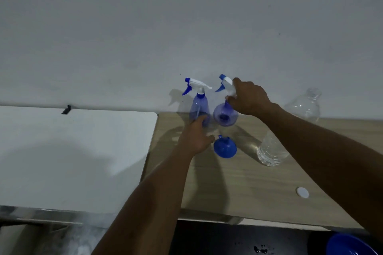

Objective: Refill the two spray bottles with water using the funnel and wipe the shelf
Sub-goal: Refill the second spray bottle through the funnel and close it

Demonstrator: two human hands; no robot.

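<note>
Gripping the trigger head of the tilted right spray bottle (pixel 224 116) on the wooden shelf (pixel 248 182), the right hand (pixel 248 97) seems to be unscrewing it, the left hand (pixel 195 138) reaching loose-fingered to the left spray bottle (pixel 200 107); next, the blue funnel (pixel 224 148) beside them needs seating in the opened neck.

Plain pale wall (pixel 186 16); white table (pixel 72 151) at left; dark floor (pixel 207 240) below.
</note>
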